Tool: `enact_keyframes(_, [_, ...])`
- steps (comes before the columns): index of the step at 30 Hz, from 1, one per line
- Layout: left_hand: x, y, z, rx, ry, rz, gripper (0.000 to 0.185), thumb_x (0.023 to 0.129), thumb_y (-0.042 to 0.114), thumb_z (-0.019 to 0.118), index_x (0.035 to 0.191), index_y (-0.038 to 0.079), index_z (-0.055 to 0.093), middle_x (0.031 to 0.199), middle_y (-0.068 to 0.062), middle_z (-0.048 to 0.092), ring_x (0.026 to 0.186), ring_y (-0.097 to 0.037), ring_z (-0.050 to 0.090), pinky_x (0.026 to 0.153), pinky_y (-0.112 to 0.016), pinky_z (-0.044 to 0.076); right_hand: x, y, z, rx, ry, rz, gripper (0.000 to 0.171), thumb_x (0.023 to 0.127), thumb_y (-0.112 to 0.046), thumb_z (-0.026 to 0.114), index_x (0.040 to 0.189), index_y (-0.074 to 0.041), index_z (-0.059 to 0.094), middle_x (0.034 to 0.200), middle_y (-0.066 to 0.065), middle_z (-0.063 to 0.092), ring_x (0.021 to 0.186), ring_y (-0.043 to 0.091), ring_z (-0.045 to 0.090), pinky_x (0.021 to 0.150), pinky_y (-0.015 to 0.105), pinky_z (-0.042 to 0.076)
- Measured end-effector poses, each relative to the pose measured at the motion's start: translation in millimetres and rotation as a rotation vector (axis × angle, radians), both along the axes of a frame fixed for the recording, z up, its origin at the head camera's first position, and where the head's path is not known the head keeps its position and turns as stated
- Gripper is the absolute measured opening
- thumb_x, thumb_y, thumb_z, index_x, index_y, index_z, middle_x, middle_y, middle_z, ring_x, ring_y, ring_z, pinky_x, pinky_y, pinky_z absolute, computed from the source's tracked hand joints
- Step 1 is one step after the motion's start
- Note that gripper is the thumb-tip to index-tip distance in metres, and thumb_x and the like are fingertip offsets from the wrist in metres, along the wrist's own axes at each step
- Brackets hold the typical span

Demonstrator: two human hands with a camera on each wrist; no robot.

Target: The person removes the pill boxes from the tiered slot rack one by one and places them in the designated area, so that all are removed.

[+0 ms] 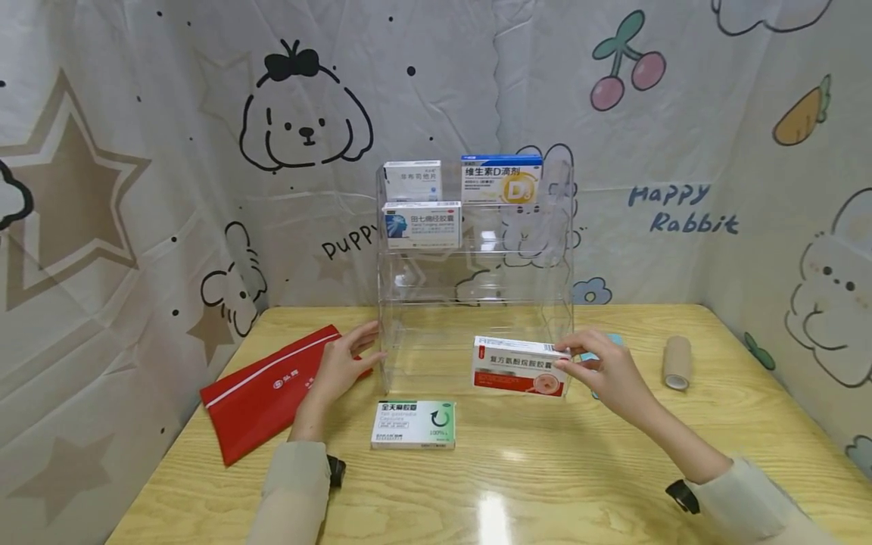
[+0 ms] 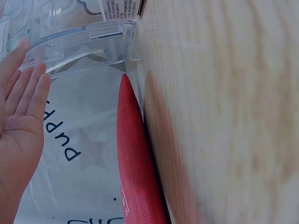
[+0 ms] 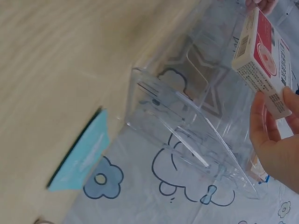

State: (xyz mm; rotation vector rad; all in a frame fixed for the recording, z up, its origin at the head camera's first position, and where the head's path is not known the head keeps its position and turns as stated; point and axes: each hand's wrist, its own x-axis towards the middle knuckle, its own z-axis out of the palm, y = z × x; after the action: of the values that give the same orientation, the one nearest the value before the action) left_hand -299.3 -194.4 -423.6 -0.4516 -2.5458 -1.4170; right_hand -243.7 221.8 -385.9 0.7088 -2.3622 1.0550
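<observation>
My right hand (image 1: 602, 371) pinches the right end of a red and white medicine box (image 1: 519, 368), held in front of the lowest tier of a clear tiered display rack (image 1: 477, 295). In the right wrist view the thumb and fingers grip one end of that box (image 3: 264, 58). Beside the rack's lower left side is my left hand (image 1: 338, 371), its fingers extended and touching or close to the side panel. The left wrist view shows that palm (image 2: 21, 121) with straight fingers. A white and green medicine box (image 1: 413, 425) lies on the table before the rack.
Upper tiers hold a small white box (image 1: 412, 182), a vitamin D box (image 1: 502, 180) and a white-blue capsule box (image 1: 424, 225). A red zip pouch (image 1: 272, 390) lies left, partly under the left hand. At right are a light-blue item (image 3: 84, 154) and a cardboard tube (image 1: 677, 362).
</observation>
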Motion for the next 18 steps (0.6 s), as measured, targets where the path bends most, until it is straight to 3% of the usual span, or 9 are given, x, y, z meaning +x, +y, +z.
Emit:
enact_keyframes(10, [-0.5, 0, 0.1, 0.006, -0.009, 0.000, 0.058, 0.087, 0.010, 0.073, 0.140, 0.002, 0.051, 0.137, -0.022, 0.058, 0.126, -0.036, 0.058, 0.105, -0.050, 0.049, 9.8, 8, -25.3, 0.046, -0.071, 0.120, 0.021, 0.083, 0.000, 0.074, 0.099, -0.011, 0.068, 0.095, 0.002, 0.067, 0.083, -0.005, 0.059, 0.061, 0.020, 0.060])
enact_keyframes(18, [-2.4, 2, -3.3, 0.026, -0.026, 0.002, 0.060, 0.086, 0.005, 0.072, 0.141, -0.001, 0.048, 0.138, -0.025, 0.056, 0.127, -0.039, 0.056, 0.105, -0.053, 0.048, 16.3, 8, -36.1, 0.078, -0.164, 0.136, 0.016, 0.084, -0.004, 0.074, 0.096, -0.013, 0.068, 0.094, 0.004, 0.068, 0.081, -0.004, 0.060, 0.060, 0.019, 0.059])
